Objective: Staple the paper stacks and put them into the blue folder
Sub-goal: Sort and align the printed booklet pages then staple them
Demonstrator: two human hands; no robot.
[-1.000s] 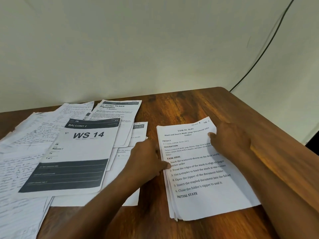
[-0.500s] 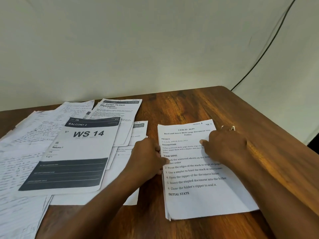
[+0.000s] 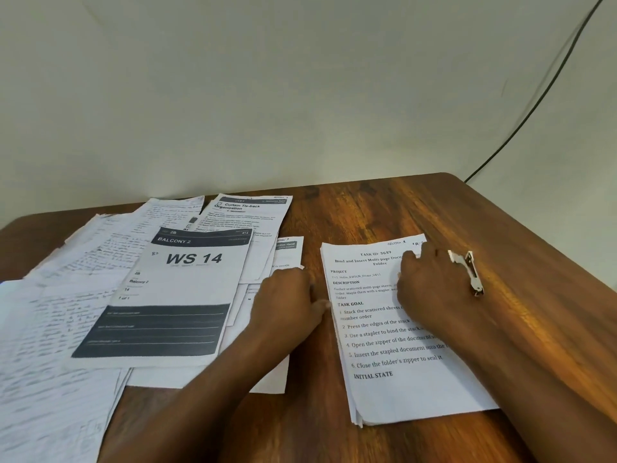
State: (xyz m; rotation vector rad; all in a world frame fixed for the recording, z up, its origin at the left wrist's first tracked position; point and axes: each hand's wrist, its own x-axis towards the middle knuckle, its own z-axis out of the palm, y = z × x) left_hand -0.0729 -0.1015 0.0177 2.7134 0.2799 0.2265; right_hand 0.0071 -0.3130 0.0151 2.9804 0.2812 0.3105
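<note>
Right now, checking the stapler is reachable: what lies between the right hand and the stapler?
In the head view, only bare wooden table separates the right hand from the stapler.

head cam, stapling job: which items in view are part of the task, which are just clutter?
In the job:
paper stack, under both hands
left hand, at its left edge
right hand, resting on top
stapler, on the table beside the right hand

Lying about:
WS 14 sheet
handwritten pages
cable

Blue folder: not in view.

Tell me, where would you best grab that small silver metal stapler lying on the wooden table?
Probably across the narrow middle of the small silver metal stapler, from above. It lies flat on the wooden table, long axis running away from the viewer, just beyond the right hand.
</note>
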